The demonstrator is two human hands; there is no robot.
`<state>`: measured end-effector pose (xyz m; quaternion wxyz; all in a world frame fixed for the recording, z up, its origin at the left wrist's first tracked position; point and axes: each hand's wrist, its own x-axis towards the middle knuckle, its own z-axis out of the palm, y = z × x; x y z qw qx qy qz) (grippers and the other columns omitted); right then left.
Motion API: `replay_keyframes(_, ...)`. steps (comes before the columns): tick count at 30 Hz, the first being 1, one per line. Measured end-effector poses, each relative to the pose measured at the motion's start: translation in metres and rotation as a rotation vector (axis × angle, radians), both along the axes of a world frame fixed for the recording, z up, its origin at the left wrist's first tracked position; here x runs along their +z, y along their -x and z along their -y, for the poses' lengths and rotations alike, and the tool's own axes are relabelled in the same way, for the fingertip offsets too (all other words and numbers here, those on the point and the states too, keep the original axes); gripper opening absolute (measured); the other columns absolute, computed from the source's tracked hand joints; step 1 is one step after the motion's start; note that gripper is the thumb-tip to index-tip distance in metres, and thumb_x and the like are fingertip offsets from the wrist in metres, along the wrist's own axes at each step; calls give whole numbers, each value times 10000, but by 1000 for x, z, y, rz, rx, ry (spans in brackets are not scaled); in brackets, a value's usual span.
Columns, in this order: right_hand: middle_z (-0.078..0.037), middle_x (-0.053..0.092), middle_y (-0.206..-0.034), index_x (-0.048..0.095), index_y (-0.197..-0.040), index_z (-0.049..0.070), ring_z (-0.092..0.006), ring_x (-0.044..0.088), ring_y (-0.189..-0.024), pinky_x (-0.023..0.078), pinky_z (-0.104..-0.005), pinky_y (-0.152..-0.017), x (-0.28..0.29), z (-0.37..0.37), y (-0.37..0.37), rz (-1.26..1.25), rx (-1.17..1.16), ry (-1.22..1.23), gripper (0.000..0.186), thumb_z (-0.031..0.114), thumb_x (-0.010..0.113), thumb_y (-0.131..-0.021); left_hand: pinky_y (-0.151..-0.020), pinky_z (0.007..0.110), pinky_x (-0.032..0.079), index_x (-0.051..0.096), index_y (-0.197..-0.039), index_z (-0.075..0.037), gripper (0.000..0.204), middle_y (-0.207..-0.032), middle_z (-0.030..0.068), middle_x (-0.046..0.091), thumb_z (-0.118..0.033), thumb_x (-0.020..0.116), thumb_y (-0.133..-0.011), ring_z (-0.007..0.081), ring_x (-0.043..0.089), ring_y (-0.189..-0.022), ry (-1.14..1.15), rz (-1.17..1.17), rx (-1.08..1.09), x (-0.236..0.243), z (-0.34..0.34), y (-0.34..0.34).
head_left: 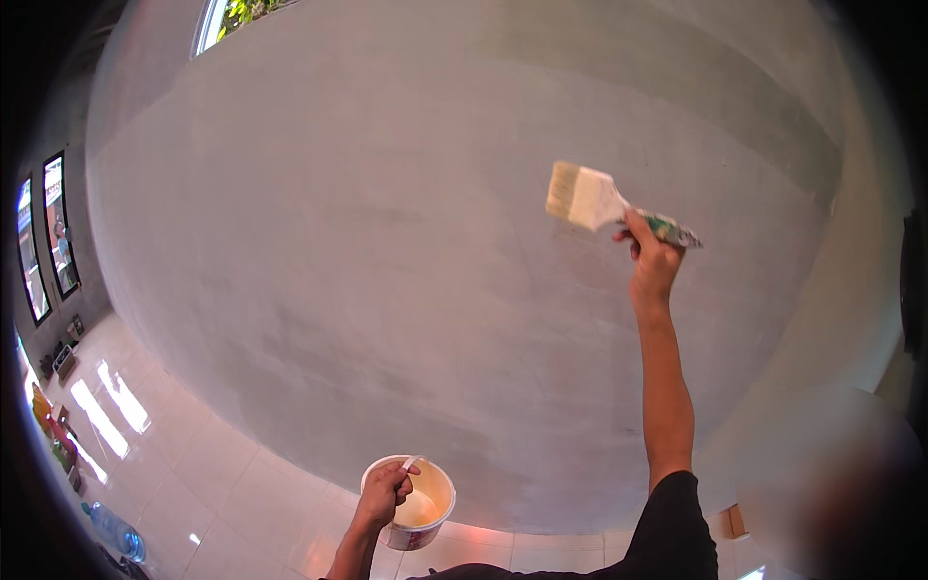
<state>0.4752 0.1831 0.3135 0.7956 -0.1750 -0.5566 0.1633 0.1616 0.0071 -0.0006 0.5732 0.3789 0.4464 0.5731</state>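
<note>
My right hand point(654, 261) is closed round the handle of a wide paintbrush point(592, 196), raised in front of a grey plastered wall point(387, 242). The bristles point left, and whether they touch the wall I cannot tell. Low in the view, my left hand point(385, 493) grips the white handle of a small plastic bucket point(443, 495). Pale cream liquid point(418, 509) shows inside the bucket, partly hidden by that hand.
Glossy light tiles point(222, 488) run along the foot of the wall. A large clear blue water bottle point(114, 532) is at lower left. Narrow windows point(60, 227) stand at far left, another window point(211, 27) at the top. Something blurred point(841, 474) fills the lower right.
</note>
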Motion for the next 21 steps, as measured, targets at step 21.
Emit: replay_keyframes(21, -62, 680, -670, 693, -714, 14, -123, 629, -530, 502, -261, -547, 162, -54, -33, -98, -399, -149, 145, 140, 759, -744, -422, 207, 230, 589, -970, 31, 217, -566, -9, 404, -97, 415, -942, 58, 303, -473, 2, 114, -98, 2, 1, 9)
